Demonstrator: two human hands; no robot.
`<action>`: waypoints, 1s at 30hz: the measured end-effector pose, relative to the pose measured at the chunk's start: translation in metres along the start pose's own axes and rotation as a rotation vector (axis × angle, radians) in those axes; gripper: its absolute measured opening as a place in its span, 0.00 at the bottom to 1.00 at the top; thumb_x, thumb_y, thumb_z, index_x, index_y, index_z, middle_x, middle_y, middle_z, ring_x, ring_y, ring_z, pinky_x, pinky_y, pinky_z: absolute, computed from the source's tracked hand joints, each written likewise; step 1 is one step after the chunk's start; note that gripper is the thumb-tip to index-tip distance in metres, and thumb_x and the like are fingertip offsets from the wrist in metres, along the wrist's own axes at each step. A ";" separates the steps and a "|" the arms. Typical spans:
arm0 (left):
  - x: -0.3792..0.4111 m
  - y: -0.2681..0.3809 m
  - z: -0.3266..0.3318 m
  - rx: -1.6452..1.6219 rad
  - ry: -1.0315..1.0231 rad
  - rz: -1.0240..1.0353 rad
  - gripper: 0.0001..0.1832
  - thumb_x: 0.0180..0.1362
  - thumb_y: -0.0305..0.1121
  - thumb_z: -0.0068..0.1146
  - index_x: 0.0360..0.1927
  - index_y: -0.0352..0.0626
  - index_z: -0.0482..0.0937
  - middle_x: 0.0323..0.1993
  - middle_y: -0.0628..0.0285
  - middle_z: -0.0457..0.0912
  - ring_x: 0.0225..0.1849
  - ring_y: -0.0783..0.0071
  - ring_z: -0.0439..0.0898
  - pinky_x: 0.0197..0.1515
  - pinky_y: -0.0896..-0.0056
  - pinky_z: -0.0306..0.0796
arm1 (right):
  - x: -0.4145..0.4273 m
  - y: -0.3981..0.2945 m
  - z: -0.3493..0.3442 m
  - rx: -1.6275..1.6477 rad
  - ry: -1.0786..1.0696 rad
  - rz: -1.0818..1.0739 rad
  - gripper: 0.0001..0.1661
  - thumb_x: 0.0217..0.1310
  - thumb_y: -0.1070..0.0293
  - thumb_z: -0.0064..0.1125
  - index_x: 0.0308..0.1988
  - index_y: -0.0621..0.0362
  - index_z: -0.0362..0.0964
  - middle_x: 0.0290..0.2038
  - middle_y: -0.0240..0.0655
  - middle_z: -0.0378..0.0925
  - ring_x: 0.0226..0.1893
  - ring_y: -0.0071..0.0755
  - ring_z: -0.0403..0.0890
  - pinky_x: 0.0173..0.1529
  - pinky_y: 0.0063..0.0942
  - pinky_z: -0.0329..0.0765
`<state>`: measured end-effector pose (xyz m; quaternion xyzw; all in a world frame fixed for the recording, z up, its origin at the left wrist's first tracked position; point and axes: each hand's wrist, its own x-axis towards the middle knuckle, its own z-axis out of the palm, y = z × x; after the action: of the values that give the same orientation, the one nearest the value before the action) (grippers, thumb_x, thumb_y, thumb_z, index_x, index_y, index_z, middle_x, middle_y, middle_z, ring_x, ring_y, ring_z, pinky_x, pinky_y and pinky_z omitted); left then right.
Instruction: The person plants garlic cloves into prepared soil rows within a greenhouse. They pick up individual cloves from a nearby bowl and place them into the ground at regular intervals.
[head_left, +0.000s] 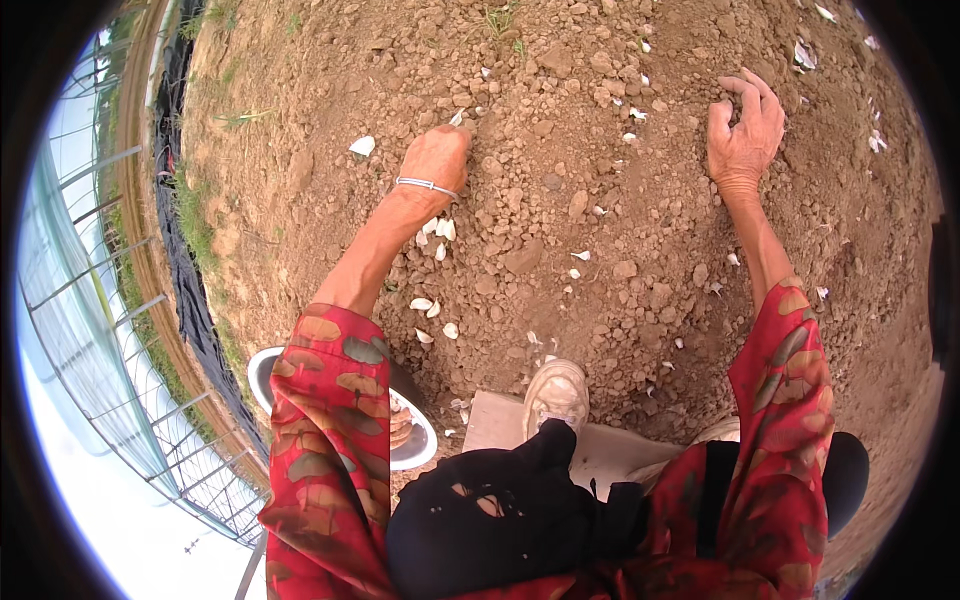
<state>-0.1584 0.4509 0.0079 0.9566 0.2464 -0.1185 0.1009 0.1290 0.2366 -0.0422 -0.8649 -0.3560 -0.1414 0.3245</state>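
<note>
My left hand (439, 161), with a pale band round its wrist, is down at the crumbly brown soil (525, 259). Its fingers are curled under and hidden, so what they hold does not show. A garlic clove (457, 117) pokes out right beyond the knuckles, and a larger white clove (362, 145) lies to the left. Below the wrist sits a small cluster of cloves (445, 229). My right hand (748, 135) rests on the soil at the right, fingers bent and thumb apart, with nothing visible in it. Small cloves (637, 114) lie scattered between the hands.
Partly behind my left sleeve stands a white-rimmed basin (424, 446) with brownish things inside. My shoe (556, 397) rests by a flat board (495, 420). Black plastic sheeting (187, 277) edges the plot at left, beyond it a greenhouse frame (112, 300). Garlic skins (804, 56) lie far right.
</note>
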 end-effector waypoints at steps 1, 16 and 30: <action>0.004 0.002 0.002 0.037 0.004 0.014 0.04 0.47 0.22 0.51 0.27 0.32 0.75 0.27 0.42 0.78 0.32 0.45 0.79 0.38 0.51 0.73 | -0.001 0.000 0.001 0.002 -0.006 -0.004 0.15 0.47 0.69 0.52 0.39 0.47 0.75 0.51 0.34 0.72 0.54 0.41 0.68 0.60 0.40 0.60; -0.064 0.034 -0.029 -0.203 0.142 -0.279 0.07 0.51 0.29 0.58 0.30 0.37 0.74 0.28 0.50 0.77 0.33 0.51 0.78 0.35 0.56 0.71 | 0.000 0.005 0.004 -0.015 0.004 0.005 0.14 0.48 0.67 0.51 0.39 0.45 0.75 0.51 0.32 0.71 0.54 0.40 0.68 0.59 0.41 0.61; -0.093 0.038 0.000 -0.519 0.332 -0.519 0.08 0.49 0.29 0.60 0.26 0.38 0.72 0.14 0.65 0.74 0.17 0.82 0.72 0.22 0.76 0.69 | -0.002 0.006 0.005 -0.039 0.002 -0.004 0.14 0.48 0.66 0.51 0.39 0.46 0.75 0.51 0.34 0.72 0.54 0.40 0.67 0.60 0.40 0.60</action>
<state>-0.2189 0.3770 0.0390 0.8116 0.5144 0.0821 0.2646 0.1319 0.2357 -0.0490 -0.8702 -0.3543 -0.1499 0.3077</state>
